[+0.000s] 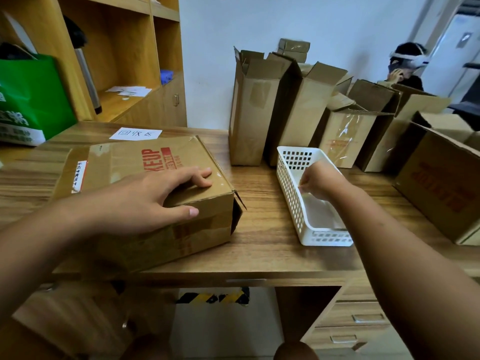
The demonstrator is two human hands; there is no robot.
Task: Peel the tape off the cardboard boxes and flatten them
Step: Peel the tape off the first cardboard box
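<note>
On the wooden desk, the brown red-lettered cardboard box lay under the left hand, fingers spread flat. Over the white perforated plastic basket, the right hand seemingly pinched a clear tape strip; releasing it low inside would stop it clinging.

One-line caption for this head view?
Left hand rests on cardboard box; right hand pinches clear tape over white basket.

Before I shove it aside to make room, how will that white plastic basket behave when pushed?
The white basket is thin perforated plastic and looks almost empty, so probably light. On the smooth wooden table it should slide readily. Being long and low, it seems unlikely to tip, though pushed at one end it may swivel.
</note>
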